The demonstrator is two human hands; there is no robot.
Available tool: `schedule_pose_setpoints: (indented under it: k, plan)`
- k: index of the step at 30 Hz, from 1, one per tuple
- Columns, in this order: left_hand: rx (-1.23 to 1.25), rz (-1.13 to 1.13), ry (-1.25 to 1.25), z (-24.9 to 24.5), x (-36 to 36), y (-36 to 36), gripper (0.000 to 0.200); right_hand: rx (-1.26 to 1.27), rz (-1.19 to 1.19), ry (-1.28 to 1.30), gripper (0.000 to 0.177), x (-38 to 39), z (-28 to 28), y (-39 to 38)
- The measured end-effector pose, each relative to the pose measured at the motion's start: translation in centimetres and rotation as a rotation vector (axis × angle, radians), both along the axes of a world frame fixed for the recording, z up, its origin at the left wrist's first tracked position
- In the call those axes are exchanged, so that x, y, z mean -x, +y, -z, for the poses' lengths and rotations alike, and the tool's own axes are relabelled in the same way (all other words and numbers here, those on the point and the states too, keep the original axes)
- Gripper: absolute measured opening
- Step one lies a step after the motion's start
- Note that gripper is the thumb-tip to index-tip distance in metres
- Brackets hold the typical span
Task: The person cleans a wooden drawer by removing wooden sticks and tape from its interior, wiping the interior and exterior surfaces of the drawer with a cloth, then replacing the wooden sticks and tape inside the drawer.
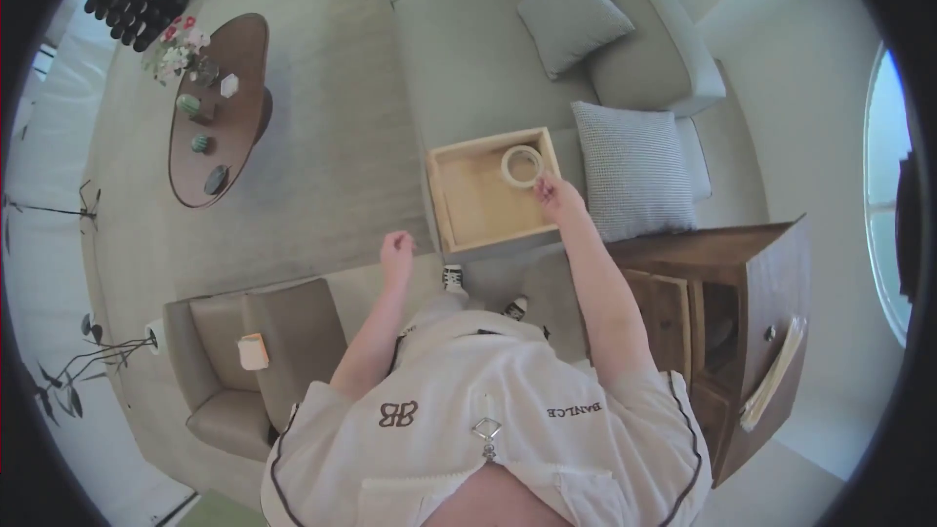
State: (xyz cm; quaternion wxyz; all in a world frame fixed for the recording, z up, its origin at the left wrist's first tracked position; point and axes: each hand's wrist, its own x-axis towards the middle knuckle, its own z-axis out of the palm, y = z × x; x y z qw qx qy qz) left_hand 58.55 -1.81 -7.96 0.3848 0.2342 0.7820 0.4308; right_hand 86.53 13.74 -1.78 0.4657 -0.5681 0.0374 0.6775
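My right hand (pixel 558 198) pinches the near edge of a pale, cream-coloured roll of tape (pixel 506 167). The roll overlaps the upper right corner of a shallow wooden box (pixel 472 203), which rests on the end of the grey sofa (pixel 459 78). Off the box's lower left corner, my left hand (pixel 397 246) hangs in the air, its fingers loosely curled in and nothing showing in them.
Right of the box lies a checked cushion (pixel 636 171), with a wooden cabinet (pixel 722 263) nearer to me. A brown leather armchair (pixel 249 361) stands at lower left. Farther left is an oval coffee table (pixel 229 127) with flowers (pixel 176 57) and small ornaments.
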Motion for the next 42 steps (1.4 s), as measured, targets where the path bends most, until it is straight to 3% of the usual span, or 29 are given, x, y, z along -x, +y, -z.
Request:
schedule_pose_setpoints:
  k: [6, 9, 12, 14, 17, 21, 24, 27, 29, 33, 36, 39, 42]
  plan:
    - [0.238, 0.363, 0.027, -0.3, -0.4, -0.5, 0.021, 0.221, -0.011, -0.207, 0.03, 2.4, 4.0, 1.8]
    - [0.287, 0.458, 0.024, -0.3, -0.8, 0.0, 0.024, 0.232, -0.065, -0.445, 0.016, 2.5, 8.3, 3.0]
    - [0.287, 0.491, -0.018, -0.2, -0.6, -0.1, 0.027, 0.218, -0.193, -0.638, 0.018, 2.4, 9.9, 3.3]
    - [0.305, 0.498, -0.036, -1.7, -0.2, 0.5, 0.026, 0.106, -0.501, -0.985, 0.016, 2.4, 9.7, 3.6]
    - [0.328, 0.512, -0.014, -1.8, 0.1, 0.6, 0.026, -0.061, -0.808, -1.281, 0.015, 2.2, 9.6, 3.8]
    - [0.337, 0.513, -0.043, -1.2, -0.1, -0.3, 0.026, -0.076, -0.944, -1.334, 0.028, 1.7, 8.3, 3.4]
    - [0.343, 0.49, -0.021, -1.2, 0.9, -0.4, 0.024, -0.171, -0.735, -1.291, 0.02, 2.5, 8.7, 2.7]
    - [0.407, 0.441, -0.065, -0.6, 1.2, -0.1, 0.03, -0.19, -0.559, -1.141, 0.015, 2.1, 5.5, 0.5]
    - [0.386, 0.413, -0.056, -0.2, 0.9, -0.1, 0.028, -0.34, -0.434, -1.109, 0.012, 0.8, 4.2, -2.2]
    - [0.334, 0.362, 0.021, 0.2, -0.8, 0.8, 0.025, -0.496, -0.329, -1.115, 0.01, -4.3, -2.7, -7.8]
    - [0.257, 0.283, 0.088, 0.5, -1.2, 2.0, 0.03, -0.638, -0.204, -1.349, 0.009, -8.6, -8.1, -10.2]
    - [0.235, 0.245, 0.137, 0.9, -2.4, 3.7, 0.039, -0.56, 0.022, -1.592, 0.009, -13.2, -14.1, -13.8]
    - [0.184, 0.16, 0.197, 3.2, -1.8, 4.2, 0.043, -0.451, 0.255, -1.796, 0.007, -18.0, -16.3, -17.0]
